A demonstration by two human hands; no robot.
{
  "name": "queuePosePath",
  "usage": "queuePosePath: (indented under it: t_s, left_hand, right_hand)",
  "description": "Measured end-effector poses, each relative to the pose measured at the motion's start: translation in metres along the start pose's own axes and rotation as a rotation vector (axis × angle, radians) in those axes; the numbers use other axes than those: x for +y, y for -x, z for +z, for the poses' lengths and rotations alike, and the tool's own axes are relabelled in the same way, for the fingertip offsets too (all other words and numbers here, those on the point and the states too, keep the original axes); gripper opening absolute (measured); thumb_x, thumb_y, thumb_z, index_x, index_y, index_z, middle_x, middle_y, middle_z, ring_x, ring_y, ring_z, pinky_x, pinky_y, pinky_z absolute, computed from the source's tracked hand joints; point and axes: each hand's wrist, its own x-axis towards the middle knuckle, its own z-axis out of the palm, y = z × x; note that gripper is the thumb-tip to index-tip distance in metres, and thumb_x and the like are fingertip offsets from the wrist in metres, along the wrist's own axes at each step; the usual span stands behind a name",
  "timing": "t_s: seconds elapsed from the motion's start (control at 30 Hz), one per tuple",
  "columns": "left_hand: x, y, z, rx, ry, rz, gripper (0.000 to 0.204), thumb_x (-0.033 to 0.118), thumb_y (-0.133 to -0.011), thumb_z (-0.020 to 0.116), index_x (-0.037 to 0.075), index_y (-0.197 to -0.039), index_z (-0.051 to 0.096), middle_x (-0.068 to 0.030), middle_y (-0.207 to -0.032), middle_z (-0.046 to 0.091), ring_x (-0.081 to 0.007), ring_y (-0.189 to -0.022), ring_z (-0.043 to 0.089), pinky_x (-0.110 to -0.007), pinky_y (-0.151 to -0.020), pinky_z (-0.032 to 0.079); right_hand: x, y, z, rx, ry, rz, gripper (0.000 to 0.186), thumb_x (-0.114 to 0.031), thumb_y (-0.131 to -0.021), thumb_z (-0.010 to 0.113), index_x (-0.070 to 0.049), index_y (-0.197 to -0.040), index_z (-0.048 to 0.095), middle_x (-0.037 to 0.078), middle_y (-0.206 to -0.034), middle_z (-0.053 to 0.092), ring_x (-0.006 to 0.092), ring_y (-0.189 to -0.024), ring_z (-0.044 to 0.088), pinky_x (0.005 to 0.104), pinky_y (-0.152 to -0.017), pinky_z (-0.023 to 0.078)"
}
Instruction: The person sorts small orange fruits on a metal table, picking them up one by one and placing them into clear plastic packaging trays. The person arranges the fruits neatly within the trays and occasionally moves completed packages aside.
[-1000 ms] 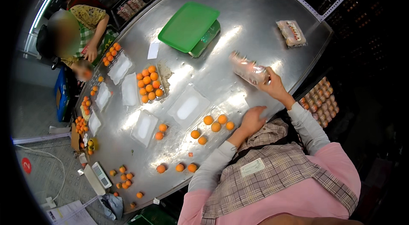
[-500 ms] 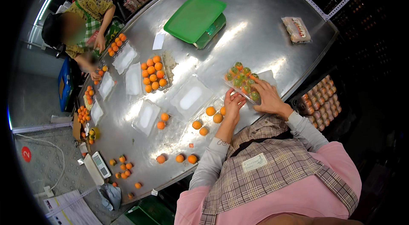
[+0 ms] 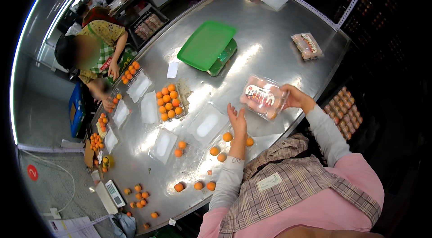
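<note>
A see-through plastic clamshell pack [image 3: 263, 96] of round fruit, with a printed label facing up, tilts over the near right of the metal table. My right hand [image 3: 298, 97] grips its right end, fingers and thumb on the edge. Just left of the pack is my left hand [image 3: 238, 123], its fingers apart and holding nothing. Close to my left wrist lie several loose orange fruits [image 3: 227, 136]. Left of them, a shallow see-through tray [image 3: 206, 123] with a white pad rests on the table.
A green tray [image 3: 204, 44] sits atop another green thing mid-table. Left of centre stands a filled fruit pack [image 3: 169, 103]. Another labelled pack [image 3: 307, 46] lies far right. A crate of packs [image 3: 344, 112] is beyond the right edge. A co-worker [image 3: 96, 53] handles fruit at the left; a scale [image 3: 114, 193] stands nearer.
The pack has been turned over: green-topped fruit showed before, the label shows now. My left hand has let go of it, and my right hand has shifted to its right end.
</note>
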Motion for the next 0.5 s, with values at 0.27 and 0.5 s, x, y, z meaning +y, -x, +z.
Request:
queuePosePath:
  t_s: [0.27,0.5]
  left_hand:
    - [-0.011,-0.001,0.003,-0.211,0.187,-0.339,0.060,0.014,-0.094,0.065,0.012,-0.150,0.044,-0.0052,-0.129,0.057,-0.0174,-0.115,0.056,-0.037,-0.095,0.048]
    - [-0.036,0.016,0.019,-0.088,0.441,-0.476,0.064,0.007,-0.095,0.063,0.011,-0.152,0.034,-0.0112,-0.125,0.058,-0.0225,-0.108,0.061,-0.040,-0.095,0.052]
  right_hand:
    - [0.021,-0.015,-0.010,0.722,1.608,-0.717,0.084,-0.030,-0.075,0.081,0.000,-0.146,0.047,0.024,-0.145,0.053,0.0365,-0.132,0.054,0.0415,-0.110,0.046]
    - [0.020,-0.016,0.040,0.345,2.222,-0.492,0.118,-0.053,-0.058,0.089,-0.029,-0.160,0.034,0.020,-0.162,0.032,0.0484,-0.144,0.032,0.0687,-0.105,0.035]
